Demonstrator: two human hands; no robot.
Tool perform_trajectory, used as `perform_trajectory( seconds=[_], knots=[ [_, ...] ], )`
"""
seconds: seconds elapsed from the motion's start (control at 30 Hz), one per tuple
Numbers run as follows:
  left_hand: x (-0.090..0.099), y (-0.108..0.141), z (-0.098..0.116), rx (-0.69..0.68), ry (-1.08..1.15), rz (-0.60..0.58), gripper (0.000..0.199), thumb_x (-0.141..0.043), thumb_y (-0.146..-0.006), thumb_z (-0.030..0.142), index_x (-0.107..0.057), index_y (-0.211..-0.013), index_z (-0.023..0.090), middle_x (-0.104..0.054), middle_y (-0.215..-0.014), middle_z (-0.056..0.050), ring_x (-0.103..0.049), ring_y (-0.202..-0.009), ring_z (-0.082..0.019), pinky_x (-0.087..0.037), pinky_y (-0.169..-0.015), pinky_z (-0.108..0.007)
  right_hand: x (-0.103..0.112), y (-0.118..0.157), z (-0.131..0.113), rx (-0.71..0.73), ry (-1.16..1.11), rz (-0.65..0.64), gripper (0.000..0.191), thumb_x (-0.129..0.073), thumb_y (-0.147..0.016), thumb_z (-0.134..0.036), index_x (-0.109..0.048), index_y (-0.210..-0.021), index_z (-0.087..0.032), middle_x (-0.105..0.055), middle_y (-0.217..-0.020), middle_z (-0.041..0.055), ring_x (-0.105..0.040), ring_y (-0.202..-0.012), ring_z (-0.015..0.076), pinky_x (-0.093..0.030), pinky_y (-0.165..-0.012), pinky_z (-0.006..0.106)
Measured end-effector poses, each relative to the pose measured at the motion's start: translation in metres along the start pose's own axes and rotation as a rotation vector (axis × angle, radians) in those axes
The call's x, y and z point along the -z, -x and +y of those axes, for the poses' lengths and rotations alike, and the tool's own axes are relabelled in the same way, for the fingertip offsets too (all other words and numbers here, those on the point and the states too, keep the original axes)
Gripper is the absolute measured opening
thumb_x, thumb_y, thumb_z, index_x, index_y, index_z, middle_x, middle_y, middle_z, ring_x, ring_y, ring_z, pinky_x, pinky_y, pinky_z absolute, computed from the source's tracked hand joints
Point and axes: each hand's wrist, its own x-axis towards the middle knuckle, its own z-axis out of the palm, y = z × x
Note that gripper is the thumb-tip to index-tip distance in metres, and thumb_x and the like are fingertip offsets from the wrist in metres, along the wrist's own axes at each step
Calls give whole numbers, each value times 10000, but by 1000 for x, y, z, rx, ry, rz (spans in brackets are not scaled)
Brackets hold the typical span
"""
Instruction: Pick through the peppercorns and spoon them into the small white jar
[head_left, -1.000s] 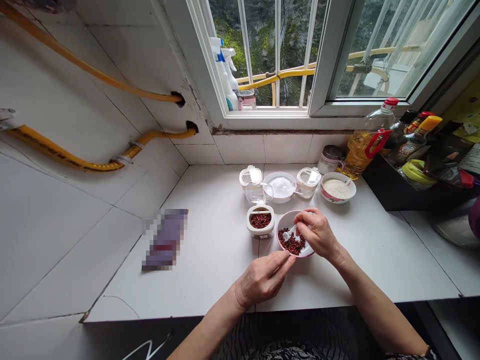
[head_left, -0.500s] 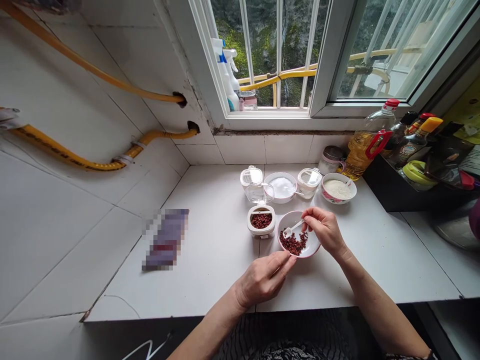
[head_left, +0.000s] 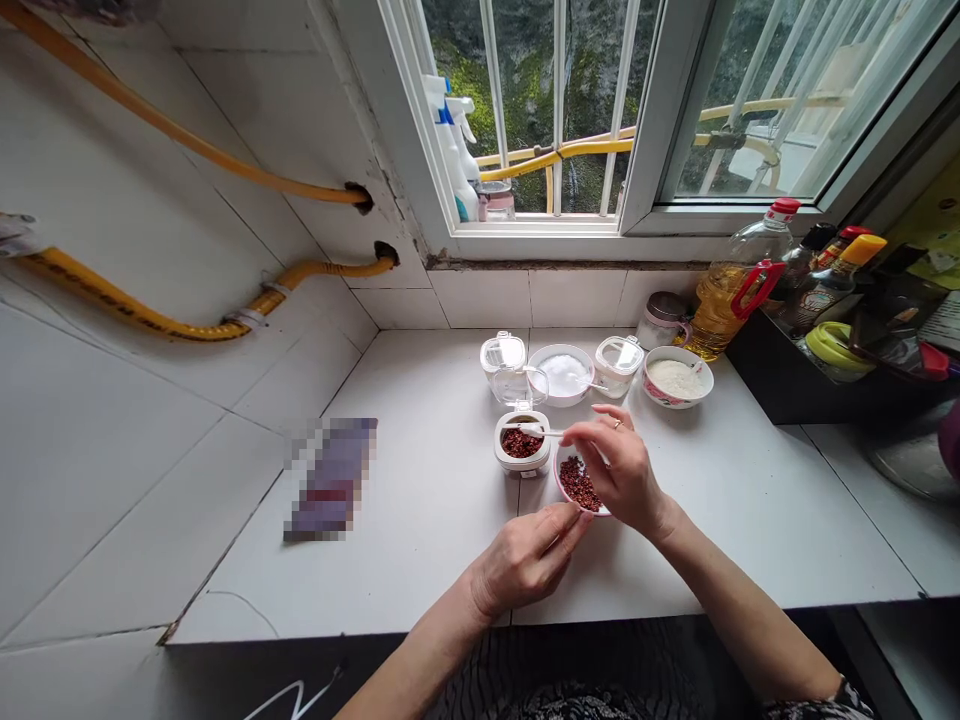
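Note:
My right hand (head_left: 615, 468) pinches the handle of a small white spoon (head_left: 531, 430). The spoon's bowl is over the open mouth of a white spice jar (head_left: 523, 462), whose clear lid is flipped up at the back. Dark red Sichuan peppercorns (head_left: 521, 442) fill much of the jar. Just right of it stands a white bowl (head_left: 559, 490) with a pink rim and more of the same peppercorns inside; my right hand hides its far right part. With thumb and fingers, my left hand (head_left: 529, 560) grips the bowl's near rim.
Behind are two lidded jars (head_left: 502, 352) (head_left: 619, 366), a bowl of white grains (head_left: 562, 372) and a floral bowl of pale powder (head_left: 675, 380). An oil bottle (head_left: 739, 285) and a black rack (head_left: 780, 375) stand right. A blurred purple packet (head_left: 334, 480) lies left.
My right hand has carried the spoon left and up, from inside the bowl to over the jar's mouth. My left hand has stayed at the bowl's rim.

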Motion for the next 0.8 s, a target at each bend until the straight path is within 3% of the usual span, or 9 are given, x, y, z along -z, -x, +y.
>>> perform_trajectory(
  seconds=[0.07, 0.13, 0.27, 0.53, 0.73, 0.8],
  knots=[
    [0, -1, 0, 0, 1, 8, 451, -438, -930, 5, -490, -1379, 9, -702, -1041, -184, -724, -943, -228, -635, -738, -307, 2, 1, 0, 120, 73, -34, 244, -477, -914, -55, -618, -986, -240, -741, -769, -18, -625, -619, 146, -459, -981, 435],
    [0, -2, 0, 3, -8, 9, 439, -434, -928, 3, -509, -1360, 11, -700, -1043, -182, -720, -963, -231, -636, -745, -310, 7, 2, 3, 133, 99, 3, 247, -488, -904, -46, -609, -1003, -238, -746, -783, -16, -632, -635, 150, -451, -987, 433],
    [2, -2, 0, 2, -21, -4, 385, -429, -925, 5, -564, -1285, 6, -694, -1059, -182, -708, -1016, -234, -637, -790, -313, 20, 8, 17, -25, 160, 73, 166, -522, -882, -82, -592, -899, -231, -689, -657, -43, -607, -580, 150, -464, -931, 407],
    [1, 0, 1, 7, -23, -11, 371, -430, -935, 16, -573, -1278, 26, -694, -1060, -167, -705, -1023, -225, -635, -815, -312, 15, 19, 32, -175, 225, -171, 181, -465, -835, -100, -577, -774, -229, -645, -592, -48, -526, -514, 134, -441, -955, 407],
    [0, 0, 1, 6, -20, -4, 386, -430, -937, 12, -557, -1301, 27, -692, -1056, -167, -706, -1023, -224, -636, -806, -309, 15, 18, 25, -408, 51, -188, 181, -486, -809, -150, -616, -722, -242, -712, -666, 3, -636, -832, 219, -471, -853, 364],
    [1, 0, 1, 6, -18, -2, 386, -435, -936, 8, -556, -1301, 29, -694, -1051, -162, -706, -1020, -221, -634, -815, -309, 16, 17, 24, -500, -11, -188, 182, -489, -789, -157, -616, -689, -240, -710, -636, 4, -634, -842, 226, -468, -836, 359]
  ],
)
